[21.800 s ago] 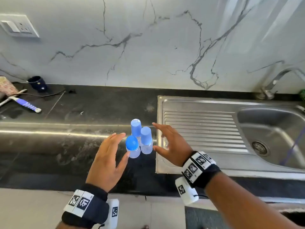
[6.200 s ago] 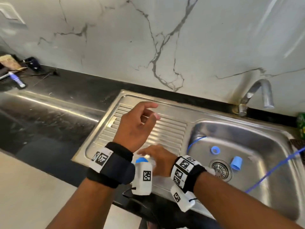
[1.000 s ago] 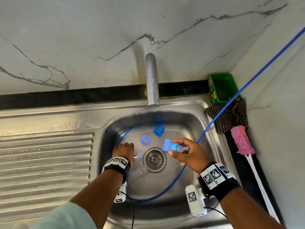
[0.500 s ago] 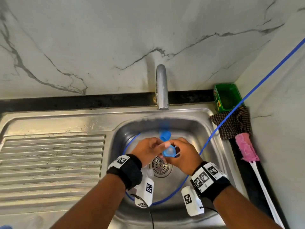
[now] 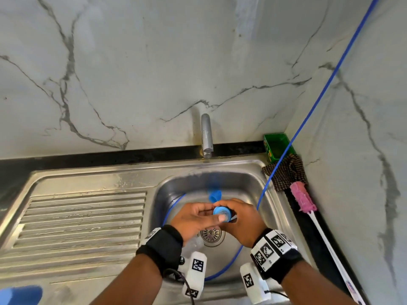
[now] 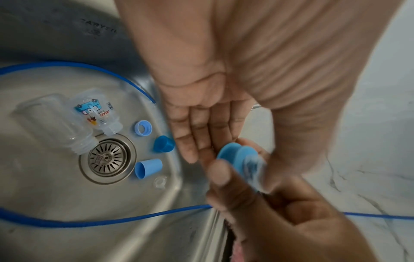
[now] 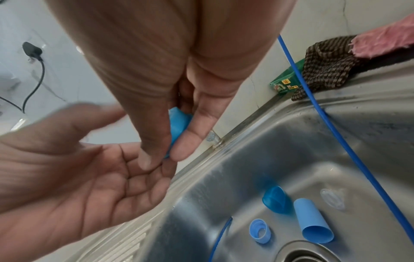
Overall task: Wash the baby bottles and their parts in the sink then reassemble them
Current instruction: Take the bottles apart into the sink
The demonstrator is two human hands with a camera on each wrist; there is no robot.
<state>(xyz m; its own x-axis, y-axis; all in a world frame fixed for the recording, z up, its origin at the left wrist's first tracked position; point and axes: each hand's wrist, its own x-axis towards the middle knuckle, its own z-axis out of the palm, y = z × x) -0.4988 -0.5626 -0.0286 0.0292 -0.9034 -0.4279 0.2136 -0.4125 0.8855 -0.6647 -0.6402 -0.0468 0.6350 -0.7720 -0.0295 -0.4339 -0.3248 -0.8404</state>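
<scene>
A white marble wall with grey veins rises behind a stainless steel sink [image 5: 92, 179], whose ribbed draining board lies to the left of the basin. On the basin floor, left of the round drain strainer [image 6: 107, 157], lie two clear plastic baby bottles on their sides with their open threaded necks toward the drain: a plain bottle [image 6: 53, 122] and, just beside it, a printed bottle [image 6: 96, 115] with a colourful label. Past the drain lie a light blue screw ring [image 6: 143, 130], a darker blue cap [image 6: 163, 146], a pale blue tube-shaped cap [image 6: 147, 168] lying on its side, and a clear nipple [image 7: 332, 198]. A thin blue hose [image 5: 308, 111] runs down from the upper right and loops round the basin floor.

Above the basin, the left hand [image 5: 193, 219] is spread open, palm up, its fingers straight beneath the piece the other hand holds. The right hand [image 5: 242, 219] pinches a blue collar [image 5: 222, 213] between thumb and fingers; a clear part joined to it is blurred. A chrome tap [image 5: 206, 135] stands behind the basin. Both wrists wear black bands with black-and-white markers.

At the far right, in the corner, sit a green box [image 5: 278, 146], a brown checked cloth [image 5: 286, 172] and a pink-headed brush [image 5: 302, 199] with a white handle.
</scene>
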